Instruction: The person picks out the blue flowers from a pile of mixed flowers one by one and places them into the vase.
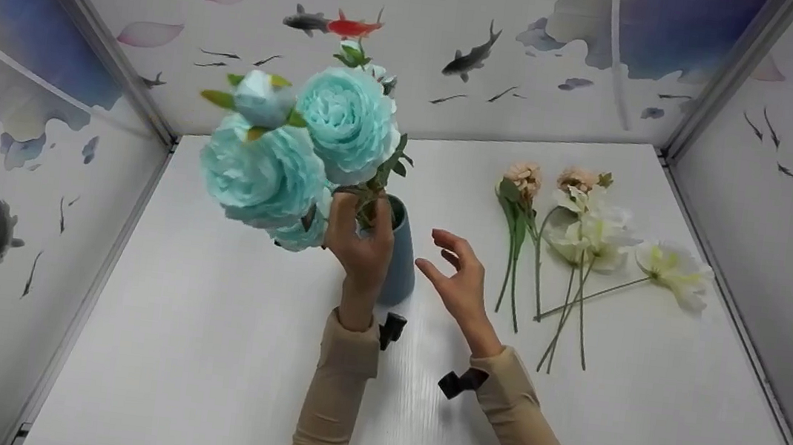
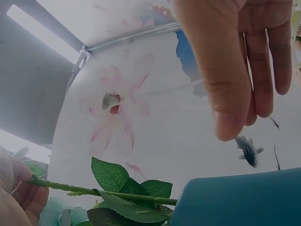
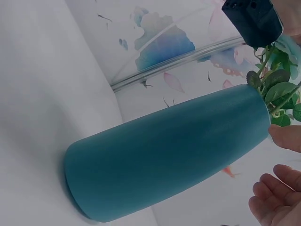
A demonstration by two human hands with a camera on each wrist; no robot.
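My left hand point(image 1: 363, 249) pinches the green stem point(image 2: 66, 187) of turquoise peonies point(image 1: 348, 124), over the mouth of a blue vase point(image 1: 402, 260). The blooms lean out to the left, above the rim. Leaves point(image 2: 136, 197) sit right at the vase mouth, and the stem's lower end is hidden inside. To the right of the vase, my right hand point(image 1: 461, 278) is held in the air, its fingers loosely bent and holding nothing. In the right wrist view, its thumb point(image 3: 287, 137) is close by the rim; whether it touches cannot be told.
On the right of the white table point(image 1: 203, 350) lie peach flowers point(image 1: 523, 179) and white flowers point(image 1: 597, 230) with long stems, some crossing. Printed walls point(image 1: 411, 97) enclose the back and both sides. Each wrist carries a small black camera point(image 1: 462, 384).
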